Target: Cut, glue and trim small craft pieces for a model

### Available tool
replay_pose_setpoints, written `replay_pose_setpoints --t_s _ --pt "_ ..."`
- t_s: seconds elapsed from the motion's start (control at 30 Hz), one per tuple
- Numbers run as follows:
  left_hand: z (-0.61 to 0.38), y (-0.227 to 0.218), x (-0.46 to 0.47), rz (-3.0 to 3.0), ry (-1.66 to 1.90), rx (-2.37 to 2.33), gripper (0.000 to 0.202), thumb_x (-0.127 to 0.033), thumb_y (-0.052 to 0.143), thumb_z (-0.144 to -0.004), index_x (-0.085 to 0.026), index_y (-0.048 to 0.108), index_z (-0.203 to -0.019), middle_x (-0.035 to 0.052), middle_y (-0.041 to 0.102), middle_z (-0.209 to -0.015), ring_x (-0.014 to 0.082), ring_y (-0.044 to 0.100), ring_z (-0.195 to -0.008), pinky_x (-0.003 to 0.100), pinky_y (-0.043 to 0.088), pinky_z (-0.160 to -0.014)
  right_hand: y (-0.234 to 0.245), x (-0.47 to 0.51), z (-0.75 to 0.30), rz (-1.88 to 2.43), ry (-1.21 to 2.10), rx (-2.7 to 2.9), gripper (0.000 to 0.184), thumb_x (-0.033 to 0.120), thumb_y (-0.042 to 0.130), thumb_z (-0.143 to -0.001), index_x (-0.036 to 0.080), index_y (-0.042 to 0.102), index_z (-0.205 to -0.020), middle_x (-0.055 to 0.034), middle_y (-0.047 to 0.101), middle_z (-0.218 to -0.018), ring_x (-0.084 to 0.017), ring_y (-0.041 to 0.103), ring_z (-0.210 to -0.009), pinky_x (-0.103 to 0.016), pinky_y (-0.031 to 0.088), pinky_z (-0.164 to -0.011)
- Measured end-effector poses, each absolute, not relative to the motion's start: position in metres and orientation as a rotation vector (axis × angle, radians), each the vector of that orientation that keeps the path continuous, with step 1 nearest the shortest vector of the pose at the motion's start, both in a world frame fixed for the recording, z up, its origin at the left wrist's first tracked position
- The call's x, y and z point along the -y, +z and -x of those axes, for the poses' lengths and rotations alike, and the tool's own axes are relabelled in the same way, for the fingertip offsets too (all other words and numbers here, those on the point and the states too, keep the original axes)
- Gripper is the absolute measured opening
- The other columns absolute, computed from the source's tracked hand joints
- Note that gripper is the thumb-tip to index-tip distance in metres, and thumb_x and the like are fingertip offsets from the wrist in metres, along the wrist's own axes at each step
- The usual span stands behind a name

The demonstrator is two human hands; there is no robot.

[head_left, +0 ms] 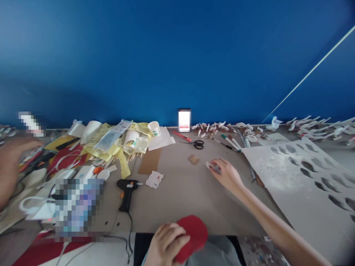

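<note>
Here, left hand [168, 240] clamped on red piece [196, 233], right hand [226, 173] pinching white scrap [208, 165], glue gun [126, 198] with illegible label [129, 186]

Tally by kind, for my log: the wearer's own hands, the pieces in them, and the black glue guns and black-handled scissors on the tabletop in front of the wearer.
Hands: 2 (left hand, right hand)
Held pieces: 2 (red round piece, small white piece)
Glue gun: 1
Scissors: 1
Total: 6
</note>
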State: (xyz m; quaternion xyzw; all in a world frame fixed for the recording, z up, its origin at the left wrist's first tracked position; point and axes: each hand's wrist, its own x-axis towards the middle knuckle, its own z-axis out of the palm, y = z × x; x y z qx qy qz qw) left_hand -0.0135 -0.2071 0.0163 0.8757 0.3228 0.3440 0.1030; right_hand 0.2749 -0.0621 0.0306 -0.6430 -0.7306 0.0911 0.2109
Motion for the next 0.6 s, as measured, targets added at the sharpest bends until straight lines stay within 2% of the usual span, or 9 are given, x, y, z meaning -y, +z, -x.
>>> replay_pose_setpoints --t_s 0.07,0.13,0.2,0.27,0.3,0.37,0.47,0.6 --pt "0.005 0.034 0.191 -2.252 1.054 -1.044 0.024 -0.020 0.047 -0.087 -0.023 0.066 -0.102 0.0071 0.072 -0.094 0.0176 0.068 -0.085 0.026 0.055 -0.074 0.030 0.043 -0.277 1.870 0.256 2.007 0.015 0.029 0.055 -0.085 0.020 0.065 -0.092 -0.0066 0.067 -0.093 -0.022 0.060 -0.089 -0.028 0.043 -0.071" --pt "-0.006 0.055 0.165 -1.919 1.075 -1.162 0.019 -0.021 0.050 -0.088 -0.021 0.069 -0.091 0.0063 0.072 -0.091 0.0181 0.068 -0.085 0.027 0.054 -0.076 0.029 0.026 -0.276 1.917 0.271 2.033 0.018 0.033 0.057 -0.084 0.019 0.066 -0.092 -0.0078 0.066 -0.093 -0.023 0.060 -0.090 -0.029 0.043 -0.072" --pt "-0.020 0.071 0.129 -1.671 1.049 -1.244 0.018 -0.031 0.058 -0.084 -0.017 0.070 -0.080 0.0054 0.071 -0.077 0.0190 0.067 -0.075 0.026 0.053 -0.068 0.030 0.011 -0.274 1.914 0.270 2.039 0.025 0.040 0.058 -0.084 0.018 0.067 -0.092 -0.0093 0.066 -0.094 -0.024 0.060 -0.092 -0.030 0.043 -0.076" --pt "-0.034 0.077 0.090 -1.485 1.031 -1.360 0.030 -0.041 0.064 -0.078 -0.014 0.066 -0.064 0.0022 0.062 -0.054 0.0164 0.061 -0.056 0.022 0.047 -0.051 0.032 -0.004 -0.271 1.872 0.242 2.014 0.028 0.042 0.056 -0.086 0.018 0.067 -0.094 -0.0105 0.066 -0.097 -0.024 0.058 -0.097 -0.031 0.043 -0.082" --pt "-0.040 0.076 0.070 -1.405 1.045 -1.412 0.034 -0.044 0.067 -0.074 -0.014 0.064 -0.061 0.0005 0.057 -0.049 0.0144 0.057 -0.049 0.022 0.042 -0.045 0.033 -0.011 -0.270 1.849 0.226 2.004 0.027 0.040 0.053 -0.088 0.018 0.067 -0.096 -0.0108 0.067 -0.100 -0.024 0.057 -0.100 -0.032 0.043 -0.085" --pt "-0.048 0.067 0.035 -1.257 1.082 -1.428 0.034 -0.047 0.068 -0.071 -0.014 0.064 -0.066 -0.0015 0.055 -0.047 0.0114 0.050 -0.041 0.021 0.037 -0.040 0.035 -0.027 -0.266 1.812 0.214 2.034 0.025 0.031 0.049 -0.091 0.018 0.066 -0.103 -0.0113 0.066 -0.107 -0.023 0.055 -0.106 -0.033 0.041 -0.091" --pt "-0.051 0.043 0.001 -1.166 1.194 -1.477 0.032 -0.043 0.074 -0.064 -0.014 0.061 -0.062 -0.0018 0.055 -0.048 0.0103 0.051 -0.043 0.020 0.036 -0.041 0.033 -0.047 -0.261 1.809 0.239 2.106 0.029 0.022 0.047 -0.091 0.015 0.063 -0.114 -0.0129 0.064 -0.116 -0.023 0.053 -0.111 -0.033 0.040 -0.093" --pt "-0.040 0.019 -0.011 -1.095 1.132 -1.400 0.037 -0.049 0.075 -0.062 -0.015 0.059 -0.063 -0.0058 0.047 -0.037 0.0086 0.042 -0.031 0.020 0.028 -0.033 0.027 -0.059 -0.257 1.832 0.266 2.130 0.027 0.024 0.053 -0.088 0.017 0.067 -0.110 -0.0117 0.067 -0.109 -0.023 0.056 -0.107 -0.031 0.042 -0.089"
